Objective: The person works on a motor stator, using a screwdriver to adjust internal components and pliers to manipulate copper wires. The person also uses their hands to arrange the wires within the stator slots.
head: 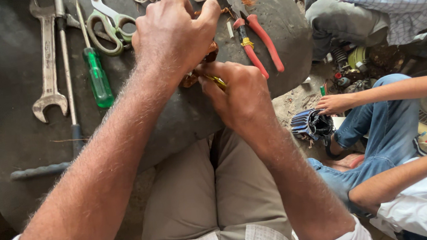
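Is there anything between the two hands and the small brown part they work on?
Nothing visible. The left hand and right hand already close around the brown part; the pliers lie beside it.

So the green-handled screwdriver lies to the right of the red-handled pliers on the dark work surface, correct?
Not quite. In the head view the green-handled screwdriver lies to the left of the red-handled pliers, with the person's left hand and right hand between them. Both tools do lie on the dark work surface.
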